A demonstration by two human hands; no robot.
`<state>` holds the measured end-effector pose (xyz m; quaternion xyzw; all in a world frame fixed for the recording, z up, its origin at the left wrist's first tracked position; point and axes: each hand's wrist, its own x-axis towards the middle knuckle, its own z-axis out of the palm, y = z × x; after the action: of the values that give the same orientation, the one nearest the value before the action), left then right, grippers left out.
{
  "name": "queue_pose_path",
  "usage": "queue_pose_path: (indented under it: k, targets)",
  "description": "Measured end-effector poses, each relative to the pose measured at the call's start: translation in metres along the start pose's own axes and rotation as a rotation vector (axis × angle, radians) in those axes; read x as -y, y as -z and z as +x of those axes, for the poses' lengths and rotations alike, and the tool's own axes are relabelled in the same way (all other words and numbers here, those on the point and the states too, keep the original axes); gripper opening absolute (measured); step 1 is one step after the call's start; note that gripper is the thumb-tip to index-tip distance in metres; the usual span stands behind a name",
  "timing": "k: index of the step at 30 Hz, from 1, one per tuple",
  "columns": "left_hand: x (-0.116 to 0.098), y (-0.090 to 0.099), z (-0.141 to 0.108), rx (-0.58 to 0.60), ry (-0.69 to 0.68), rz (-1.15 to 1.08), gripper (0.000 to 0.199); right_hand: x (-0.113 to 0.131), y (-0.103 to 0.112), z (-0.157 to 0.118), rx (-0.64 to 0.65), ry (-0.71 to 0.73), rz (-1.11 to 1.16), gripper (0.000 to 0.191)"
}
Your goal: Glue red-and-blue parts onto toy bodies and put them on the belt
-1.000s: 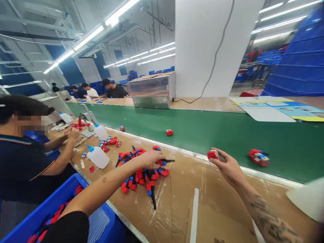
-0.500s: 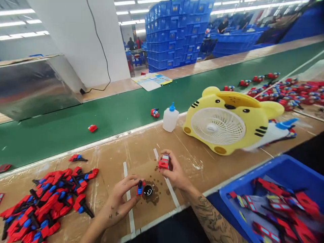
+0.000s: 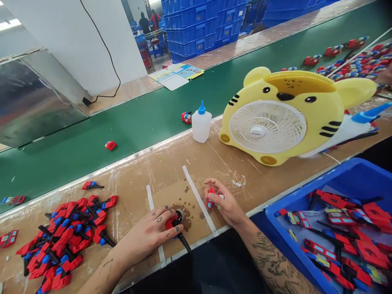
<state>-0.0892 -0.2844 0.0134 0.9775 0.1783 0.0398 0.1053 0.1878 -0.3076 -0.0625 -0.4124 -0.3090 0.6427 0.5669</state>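
Between the thumb and fingers of my left hand [image 3: 153,230] is a red and black toy piece [image 3: 180,237], its black rod pointing toward the table's front edge. That piece is at the small cup of dark liquid [image 3: 179,215], which my fingers partly cover. My right hand [image 3: 225,202], to the right of the white tape strip [image 3: 199,200], is closed around a red toy part [image 3: 210,198] with pale patches. Dark drops spot the brown surface around the cup. A heap of red, blue and black pieces [image 3: 61,237] lies left of my left hand.
A white bottle with a blue cap [image 3: 201,124] stands by the green belt [image 3: 137,126]. Right of it is a yellow animal-faced fan [image 3: 281,118]. A blue bin [image 3: 275,218] of red parts sits at the lower right. Loose red parts rest on the belt.
My left hand has brought its piece over to the cup and turned it, rod toward the front. My right hand has turned its red part and lies farther right of the tape. The view has tipped down.
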Motion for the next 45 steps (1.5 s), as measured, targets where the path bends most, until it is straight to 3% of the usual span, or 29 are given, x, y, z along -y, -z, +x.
queue_pose_path:
  k: [3,6,10,14,17,19,23,26,31,33,35,38,40,42,45]
  targets:
    - [0.002,0.000,-0.001,0.028,0.004,-0.013,0.051,0.001,-0.004,-0.001,-0.097,-0.052,0.069,0.038]
    - [0.003,-0.002,-0.005,-0.048,0.082,-0.150,0.054,0.006,-0.007,-0.008,-0.054,-0.115,0.153,0.049]
    - [-0.002,-0.014,-0.006,-0.322,0.343,-0.609,0.041,0.010,-0.017,-0.018,0.054,-0.183,0.216,0.053]
    - [-0.010,-0.032,-0.001,-0.717,0.707,-1.168,0.035,0.008,-0.035,-0.015,0.077,-0.109,0.255,0.053]
    - [-0.013,-0.040,0.005,-0.917,0.796,-1.449,0.046,0.007,-0.051,-0.005,0.092,-0.059,0.254,0.053]
    - [-0.014,-0.040,0.009,-0.981,0.799,-1.541,0.048,0.006,-0.060,0.002,0.123,0.009,0.230,0.050]
    - [-0.012,-0.039,0.013,-1.029,0.789,-1.596,0.049,0.003,-0.072,0.010,0.231,0.103,0.134,0.049]
    - [-0.008,-0.042,0.012,-1.010,0.776,-1.581,0.051,0.002,-0.074,0.011,0.283,0.167,-0.058,0.047]
    - [-0.008,-0.044,0.022,-1.017,0.878,-1.534,0.050,0.002,-0.079,0.008,0.176,0.396,-0.634,0.051]
    - [-0.008,-0.041,0.033,-1.062,0.822,-1.553,0.056,-0.002,-0.087,0.012,0.114,0.566,-0.820,0.052]
    - [-0.005,-0.034,0.047,-1.137,0.754,-1.517,0.067,-0.009,-0.098,0.021,0.071,0.734,-0.920,0.053]
    - [0.008,-0.017,0.071,-1.215,0.825,-1.339,0.073,-0.019,-0.116,0.043,-0.018,0.826,-0.948,0.052]
    - [0.021,-0.001,0.086,-1.185,0.870,-1.265,0.072,-0.017,-0.124,0.060,-0.118,0.813,-0.920,0.046]
    - [0.037,0.014,0.097,-1.142,0.821,-1.257,0.068,-0.008,-0.128,0.076,-0.191,0.817,-0.910,0.039]
    - [0.064,0.028,0.103,-1.079,0.717,-1.327,0.054,0.012,-0.123,0.096,-0.110,0.828,-0.960,0.046]
